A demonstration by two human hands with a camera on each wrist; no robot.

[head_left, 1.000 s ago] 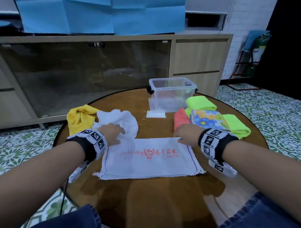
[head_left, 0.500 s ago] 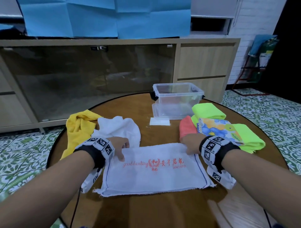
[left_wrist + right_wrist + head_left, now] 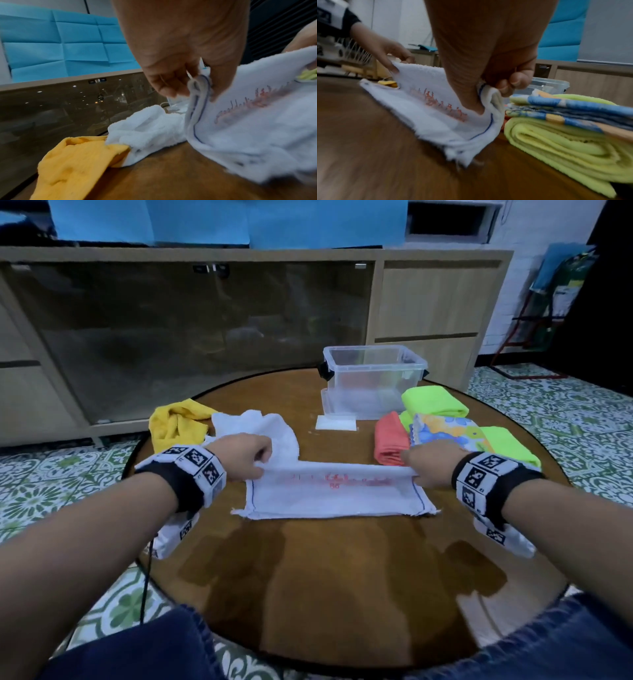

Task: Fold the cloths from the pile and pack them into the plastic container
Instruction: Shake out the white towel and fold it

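We've got the white printed towel [image 3: 337,494] mid-table, left hand [image 3: 245,455] and right hand [image 3: 430,462] each pinching a far corner, so we're mid first fold, and next we probably bring that edge down onto the near one before packing the plastic container [image 3: 373,378].

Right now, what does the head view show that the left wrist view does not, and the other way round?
Only the head view shows the plastic container, the folded stack with the green cloth, and the right hand on the far right corner.
Only the left wrist view shows the left hand's grip closely: thumb and fingers pinch the blue-stitched corner.
Both show the white printed cloth, lifted at its far edge, the crumpled white cloth and the yellow cloth.
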